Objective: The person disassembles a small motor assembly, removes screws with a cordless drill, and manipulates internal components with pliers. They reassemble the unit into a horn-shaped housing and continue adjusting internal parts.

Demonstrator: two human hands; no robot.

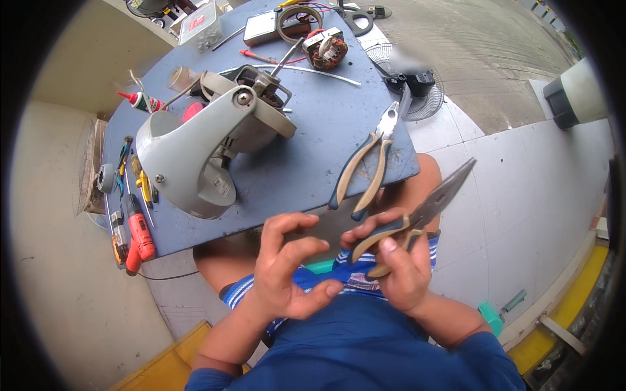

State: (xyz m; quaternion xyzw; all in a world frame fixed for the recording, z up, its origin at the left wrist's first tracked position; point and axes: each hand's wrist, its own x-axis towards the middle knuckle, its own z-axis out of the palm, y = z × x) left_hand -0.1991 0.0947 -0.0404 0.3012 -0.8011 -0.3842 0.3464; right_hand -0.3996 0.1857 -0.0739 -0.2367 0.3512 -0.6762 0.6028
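Note:
My right hand [401, 260] is closed round the tan and dark-blue handles of long-nose pliers [440, 199], whose jaws point up and to the right, past the table's near corner. Over my lap, my left hand [287, 264] holds nothing; its fingers are curved and apart. A second pair of pliers [367, 166], with a blunt nose and matching handles, lies on the blue table [306, 169] just beyond my right hand. To the left stands a grey fan base and motor housing [189, 146], with a metal shaft sticking up.
A copper-wound motor stator [327, 49] and a multimeter [261, 27] lie at the table's far side. Along the left edge are a red screwdriver-like power tool [139, 231], small pliers [143, 186] and a glue bottle [141, 101]. A fan grille [427, 98] rests beyond the right edge.

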